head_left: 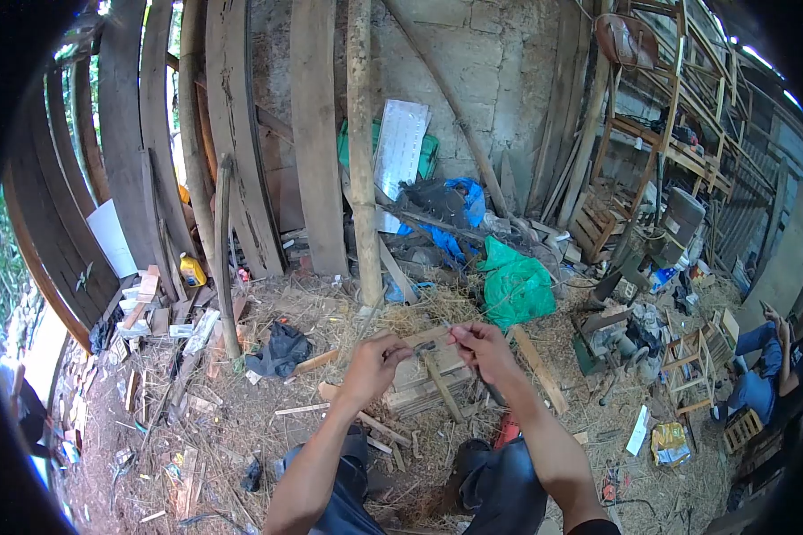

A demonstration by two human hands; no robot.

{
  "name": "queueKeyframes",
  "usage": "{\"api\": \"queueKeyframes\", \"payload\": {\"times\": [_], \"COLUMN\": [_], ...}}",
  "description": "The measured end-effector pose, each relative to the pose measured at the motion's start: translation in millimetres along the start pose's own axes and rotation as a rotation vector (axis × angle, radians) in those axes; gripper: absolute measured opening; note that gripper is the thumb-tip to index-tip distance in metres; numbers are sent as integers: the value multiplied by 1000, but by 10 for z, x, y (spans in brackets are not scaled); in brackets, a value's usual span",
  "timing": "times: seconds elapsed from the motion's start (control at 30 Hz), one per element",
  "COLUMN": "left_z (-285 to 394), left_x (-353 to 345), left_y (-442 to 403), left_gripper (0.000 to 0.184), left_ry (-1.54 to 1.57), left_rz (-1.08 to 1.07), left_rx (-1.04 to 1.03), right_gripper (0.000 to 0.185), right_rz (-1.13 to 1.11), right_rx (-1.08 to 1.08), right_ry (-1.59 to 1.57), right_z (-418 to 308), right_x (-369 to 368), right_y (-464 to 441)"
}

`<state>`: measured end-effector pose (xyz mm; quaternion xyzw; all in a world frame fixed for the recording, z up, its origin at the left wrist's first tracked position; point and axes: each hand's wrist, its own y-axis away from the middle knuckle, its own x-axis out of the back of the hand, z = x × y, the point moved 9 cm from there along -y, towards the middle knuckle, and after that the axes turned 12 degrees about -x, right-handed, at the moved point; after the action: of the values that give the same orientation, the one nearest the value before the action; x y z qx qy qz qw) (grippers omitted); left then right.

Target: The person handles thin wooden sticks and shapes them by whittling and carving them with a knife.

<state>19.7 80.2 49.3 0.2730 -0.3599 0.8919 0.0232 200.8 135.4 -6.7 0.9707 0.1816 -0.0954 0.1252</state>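
My left hand [376, 366] is raised in front of me with thumb and fingers drawn together in a pinch. Facing it, my right hand [485, 349] is also pinched. What either holds is too small to make out. A small dark piece [426, 345] shows between the two hands; whether they touch it, I cannot tell. Below them, several flat wooden boards [419, 394] lie on the ground between my feet, and a narrow wooden stick [443, 390] slants across them.
Straw and wood scraps litter the ground. Ahead are a green plastic bag [516, 290], a black plastic bag [281, 349] and an upright pole [362, 160]. A yellow bottle [192, 270] stands left. At right, a seated person [772, 357] is beside a wooden frame [687, 367].
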Motion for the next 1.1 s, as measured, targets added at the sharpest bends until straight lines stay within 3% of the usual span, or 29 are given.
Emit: {"api": "queueKeyframes", "payload": {"times": [0.13,0.27,0.33,0.4,0.5,0.57,0.67,0.8,0.87,0.97,1.0,1.07,1.1], "left_z": [-10,-297,-435,-455,-484,-506,-488,-452,-527,-602,-622,-657,-592], "left_x": [-59,309,554,687,697,638,512,466,536,686,703,697,627], "left_y": [17,184,233,254,263,245,216,190,215,252,267,280,253], "left_gripper": [8,7,7,7,9,10,10,9,10,10,9,9,9], "left_ry": [-9,-5,-57,-87,-154,-213,-212,-234,-211,-195,-197,-196,-239], "left_rz": [-51,20,41,83,57,41,8,6,43,94,102,113,68], "left_rx": [-17,96,163,90,53,-8,-47,-55,-3,91,99,111,31], "right_gripper": [14,10,8,6,14,19,20,18,16,16,16,17,17], "right_rz": [3,375,403,436,432,591,577,485,356,347,334,440,437], "right_rx": [-5,190,213,226,189,621,728,695,483,440,443,752,749], "right_ry": [-35,-227,-292,-345,-59,645,826,941,1085,925,929,863,868], "right_z": [28,-169,-147,-81,-136,-501,-660,-493,-301,-368,-351,-511,-507], "right_x": [133,1093,1361,1417,1183,675,197,90,112,88,59,17,-18], "right_y": [-51,41,102,153,188,372,479,385,206,298,267,432,434]}}
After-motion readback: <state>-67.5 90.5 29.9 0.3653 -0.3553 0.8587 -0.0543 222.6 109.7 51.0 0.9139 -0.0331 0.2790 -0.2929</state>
